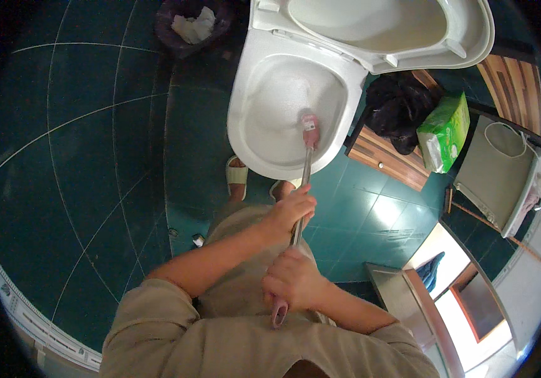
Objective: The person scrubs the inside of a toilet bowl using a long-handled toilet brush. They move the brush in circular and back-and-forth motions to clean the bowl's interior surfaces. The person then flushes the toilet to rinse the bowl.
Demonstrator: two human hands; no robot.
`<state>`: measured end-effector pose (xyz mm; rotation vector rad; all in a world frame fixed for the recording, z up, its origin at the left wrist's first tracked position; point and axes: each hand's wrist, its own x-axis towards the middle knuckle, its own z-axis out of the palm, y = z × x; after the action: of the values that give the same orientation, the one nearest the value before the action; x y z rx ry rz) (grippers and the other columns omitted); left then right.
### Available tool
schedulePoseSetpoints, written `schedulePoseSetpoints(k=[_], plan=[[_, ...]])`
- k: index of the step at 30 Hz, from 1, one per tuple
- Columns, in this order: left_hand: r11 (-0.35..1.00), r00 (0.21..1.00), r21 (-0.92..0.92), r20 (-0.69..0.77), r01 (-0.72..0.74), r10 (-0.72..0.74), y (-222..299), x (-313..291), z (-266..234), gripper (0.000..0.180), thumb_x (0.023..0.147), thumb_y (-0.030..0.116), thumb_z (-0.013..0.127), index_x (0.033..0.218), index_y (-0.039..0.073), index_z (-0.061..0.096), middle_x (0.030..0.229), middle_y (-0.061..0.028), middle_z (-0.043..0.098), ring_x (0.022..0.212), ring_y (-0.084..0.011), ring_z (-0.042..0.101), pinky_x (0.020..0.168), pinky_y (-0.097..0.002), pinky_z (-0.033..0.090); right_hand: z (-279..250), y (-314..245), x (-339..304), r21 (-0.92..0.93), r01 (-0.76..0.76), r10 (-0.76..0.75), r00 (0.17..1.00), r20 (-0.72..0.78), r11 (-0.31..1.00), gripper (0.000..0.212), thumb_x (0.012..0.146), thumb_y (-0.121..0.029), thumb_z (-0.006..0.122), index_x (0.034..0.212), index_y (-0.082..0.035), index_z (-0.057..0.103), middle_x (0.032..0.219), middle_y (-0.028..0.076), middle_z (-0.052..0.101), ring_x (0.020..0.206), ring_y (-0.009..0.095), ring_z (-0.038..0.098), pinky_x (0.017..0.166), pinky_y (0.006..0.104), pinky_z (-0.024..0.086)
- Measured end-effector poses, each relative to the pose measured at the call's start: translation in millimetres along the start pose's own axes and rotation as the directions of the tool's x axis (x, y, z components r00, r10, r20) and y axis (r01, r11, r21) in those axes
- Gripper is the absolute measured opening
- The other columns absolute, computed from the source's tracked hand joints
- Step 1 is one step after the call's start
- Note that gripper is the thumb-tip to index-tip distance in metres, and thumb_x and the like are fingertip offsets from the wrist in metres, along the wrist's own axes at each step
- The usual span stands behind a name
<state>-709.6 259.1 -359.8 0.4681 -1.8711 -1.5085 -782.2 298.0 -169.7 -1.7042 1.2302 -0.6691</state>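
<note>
Both of my hands are closed around the metal handle of a toilet brush [306,167]. My left hand [289,214] grips it partway up the shaft. Nearer my body, my right hand [294,280] wraps the lower end, where a pink hanging loop sticks out below the fist. The brush's pink head rests inside the white toilet bowl [237,113], against or close to its near right inner wall; exact contact cannot be made out. Behind the bowl, the toilet seat and lid [465,53] stand raised.
A dark bin [164,25] with crumpled white paper stands left of the toilet. To the right are a wood-striped cabinet [371,151], a black bag [396,110], a green tissue pack [450,135] and a beige appliance [494,167]. My slippered feet stand before the bowl.
</note>
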Motion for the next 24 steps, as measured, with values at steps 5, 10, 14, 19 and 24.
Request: schedulePoseSetpoints(k=[5, 10, 14, 19, 24], plan=[[0.987, 0.968, 0.075, 0.200, 0.139, -0.152, -45, 43, -33, 0.023, 0.069, -0.005, 0.067, 0.088, 0.002, 0.056, 0.096, -0.0101, 0.057, 0.101, -0.0324, 0.055, 0.104, -0.0388, 0.039, 2, 73, 42, -0.080, 0.080, -0.072, 0.992, 0.104, 0.994, 0.022, 0.058, -0.027, 0.068, 0.068, -0.014, 0.053, 0.068, 0.001, 0.052, 0.069, 0.021, 0.052, 0.066, 0.0362, 0.039], [0.967, 0.957, 0.116, 0.156, 0.228, -0.245, -44, 20, -29, 0.029, 0.073, -0.008, 0.065, 0.098, 0.006, 0.060, 0.111, -0.0110, 0.057, 0.125, -0.0372, 0.046, 0.104, -0.0399, 0.040, 12, 66, 23, -0.145, 0.088, -0.055, 0.975, 0.214, 0.986, 0.025, 0.061, -0.022, 0.070, 0.080, -0.011, 0.057, 0.077, 0.003, 0.053, 0.080, 0.023, 0.055, 0.077, 0.0401, 0.043], [0.943, 0.953, 0.232, 0.131, 0.238, -0.272, -5, 36, -12, 0.041, 0.077, -0.003, 0.062, 0.116, 0.003, 0.053, 0.119, -0.0164, 0.053, 0.125, -0.0411, 0.045, 0.102, -0.0431, 0.041, -32, 27, -17, -0.095, -0.201, 0.182, 0.967, -0.179, 0.975, 0.038, 0.063, -0.012, 0.075, 0.096, -0.008, 0.058, 0.092, 0.007, 0.057, 0.100, 0.032, 0.057, 0.092, 0.0460, 0.043], [0.912, 0.960, 0.300, -0.133, 0.278, -0.248, 11, 74, 3, 0.037, 0.081, 0.007, 0.066, 0.116, 0.000, 0.056, 0.118, -0.0203, 0.057, 0.114, -0.0404, 0.054, 0.094, -0.0424, 0.048, -57, -2, -14, 0.056, -0.311, 0.308, 0.872, -0.381, 0.949, 0.036, 0.064, -0.004, 0.076, 0.093, -0.006, 0.056, 0.107, 0.011, 0.058, 0.117, 0.044, 0.049, 0.098, 0.0497, 0.041], [0.905, 0.966, 0.346, -0.153, 0.248, -0.206, 9, 122, -23, 0.030, 0.079, 0.011, 0.068, 0.106, 0.001, 0.063, 0.112, -0.0189, 0.062, 0.102, -0.0348, 0.062, 0.085, -0.0392, 0.052, -79, 4, 8, -0.164, -0.189, 0.169, 0.977, -0.134, 0.968, 0.032, 0.062, -0.002, 0.072, 0.088, -0.004, 0.054, 0.107, 0.013, 0.057, 0.120, 0.046, 0.046, 0.101, 0.0505, 0.040]])
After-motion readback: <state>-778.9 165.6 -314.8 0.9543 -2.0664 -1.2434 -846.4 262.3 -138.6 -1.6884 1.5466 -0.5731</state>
